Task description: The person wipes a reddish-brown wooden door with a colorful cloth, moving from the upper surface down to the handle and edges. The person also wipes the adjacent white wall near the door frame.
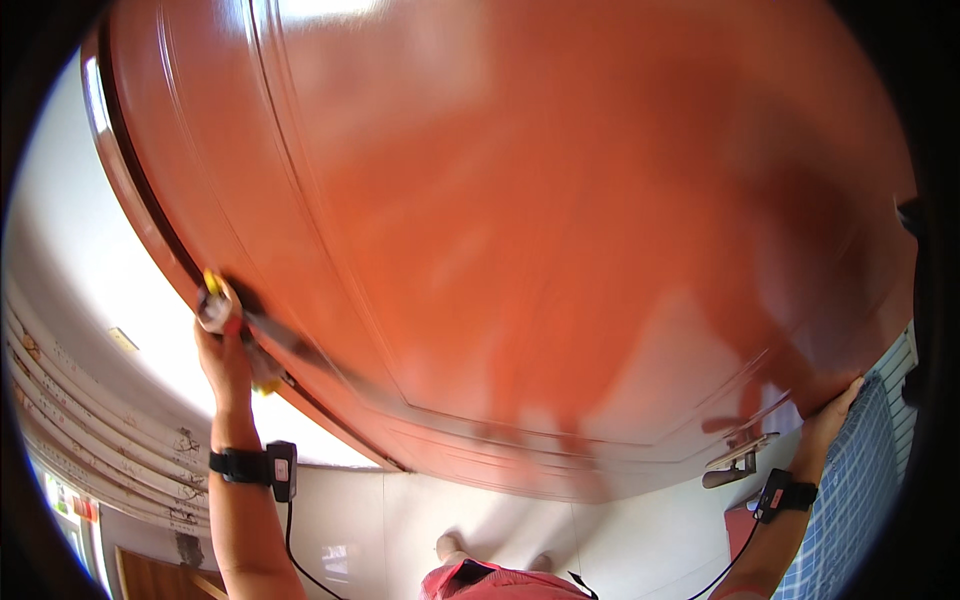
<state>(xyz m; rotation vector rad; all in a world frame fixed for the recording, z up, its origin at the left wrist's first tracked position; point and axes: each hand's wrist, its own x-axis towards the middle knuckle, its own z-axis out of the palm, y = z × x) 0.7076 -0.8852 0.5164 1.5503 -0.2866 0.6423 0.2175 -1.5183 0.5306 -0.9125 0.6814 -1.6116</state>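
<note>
A glossy reddish-brown door (480,247) fills most of the view and reflects my body. My left hand (227,360) is at its hinge side, by the frame. In its fingers is a crumpled cloth (217,307), pale with yellow and red parts, pressed against the door. The cloth is blurred, and its lower end (264,367) hangs below the hand. My right hand (832,416) grips the door's free edge, above and right of the lever handle (731,465); some of its fingers are hidden.
A brown door frame (150,217) borders a white wall with a switch plate (122,339). Patterned curtains (112,457) hang at the left. Blue checked fabric (855,465) lies close beside my right arm. My feet (450,546) stand on pale floor tiles (420,510).
</note>
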